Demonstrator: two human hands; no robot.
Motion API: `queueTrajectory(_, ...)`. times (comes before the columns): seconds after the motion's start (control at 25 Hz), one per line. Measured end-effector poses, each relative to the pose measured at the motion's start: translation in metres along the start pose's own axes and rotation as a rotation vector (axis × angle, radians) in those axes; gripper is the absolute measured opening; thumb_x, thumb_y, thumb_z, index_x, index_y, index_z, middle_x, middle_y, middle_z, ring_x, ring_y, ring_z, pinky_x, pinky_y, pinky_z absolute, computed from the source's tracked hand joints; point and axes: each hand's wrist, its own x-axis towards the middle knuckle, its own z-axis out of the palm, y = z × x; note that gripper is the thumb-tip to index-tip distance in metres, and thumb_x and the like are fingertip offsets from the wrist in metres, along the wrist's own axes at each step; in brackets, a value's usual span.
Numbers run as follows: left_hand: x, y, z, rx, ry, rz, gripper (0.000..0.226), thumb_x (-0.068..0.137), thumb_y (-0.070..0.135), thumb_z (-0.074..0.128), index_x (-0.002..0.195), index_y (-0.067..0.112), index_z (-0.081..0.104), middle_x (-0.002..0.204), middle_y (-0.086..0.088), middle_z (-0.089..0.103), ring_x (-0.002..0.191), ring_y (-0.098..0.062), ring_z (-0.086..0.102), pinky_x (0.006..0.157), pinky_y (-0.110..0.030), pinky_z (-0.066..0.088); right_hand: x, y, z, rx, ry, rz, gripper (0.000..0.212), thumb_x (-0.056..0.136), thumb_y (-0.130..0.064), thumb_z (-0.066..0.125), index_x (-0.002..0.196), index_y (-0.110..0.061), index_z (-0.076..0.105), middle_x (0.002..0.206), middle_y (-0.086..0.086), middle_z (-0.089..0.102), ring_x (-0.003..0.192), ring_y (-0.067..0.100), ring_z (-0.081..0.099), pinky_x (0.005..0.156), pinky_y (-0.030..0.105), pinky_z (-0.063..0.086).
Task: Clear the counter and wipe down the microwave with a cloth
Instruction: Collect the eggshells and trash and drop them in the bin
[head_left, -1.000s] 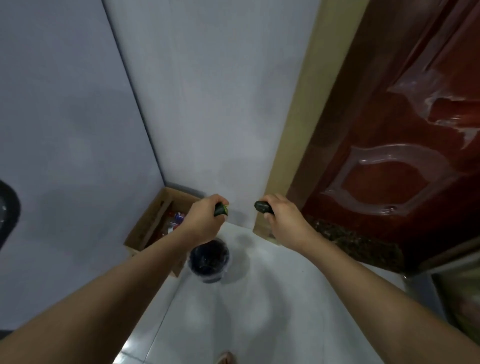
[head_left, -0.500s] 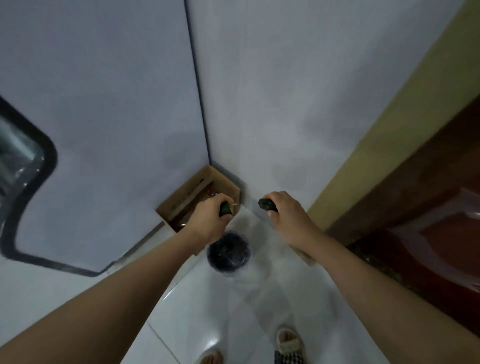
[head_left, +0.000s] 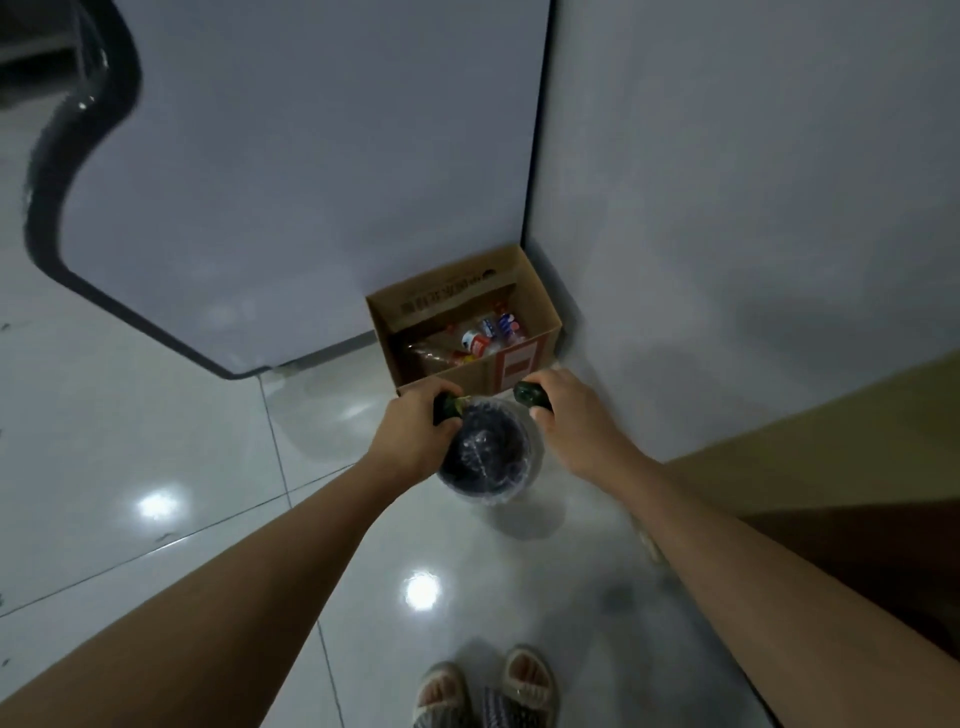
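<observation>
My left hand (head_left: 415, 426) grips a small dark green item (head_left: 448, 408) with a yellowish tip, held over the left rim of a round bin (head_left: 488, 457) lined with a clear bag over a dark inside. My right hand (head_left: 569, 415) grips a second dark green item (head_left: 530, 393) just above the bin's right rim. The bin stands on the glossy white tile floor in a corner. What the green items are I cannot tell. No counter, microwave or cloth is in view.
An open cardboard box (head_left: 462, 332) with bottles and packets sits in the corner behind the bin. A large white appliance (head_left: 291, 182) with a black edge stands at left. A tan door frame (head_left: 831, 431) lies right. My sandalled feet (head_left: 488, 686) show below.
The view has swung down and left, away from the brown door. Both hands, still gripping the green items, now hover right over the bin's rim, closer to it than before.
</observation>
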Motion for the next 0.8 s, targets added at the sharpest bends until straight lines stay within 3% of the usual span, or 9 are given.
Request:
queueTrajectory(0.48,0.117,-0.169,0.168,0.044,0.062,-0.031,0.034,0.089,0.012,0.059,0.122,0.018,0.056,0.12,-0.008,0.061,0.11,-0.025,0.057,0.092,-0.033,0.046,0.114,0.129,0.201,0.012,0.034,-0.069,0.024,0.092,-0.011,0.053,0.117,-0.011,0.051,0.115,0.008,0.053,0.104,0.025,0.051,0.087,0.033,0.041)
queueTrajectory(0.8,0.181,-0.245,0.264,0.095,0.128,0.023,0.037,0.088,0.01,0.059,0.124,0.015,0.054,0.123,-0.008,0.061,0.114,-0.023,0.056,0.091,-0.026,0.042,0.165,0.199,0.294,-0.081,-0.002,-0.081,0.028,0.094,-0.017,0.053,0.122,-0.013,0.05,0.121,0.008,0.052,0.11,0.025,0.05,0.092,0.037,0.044)
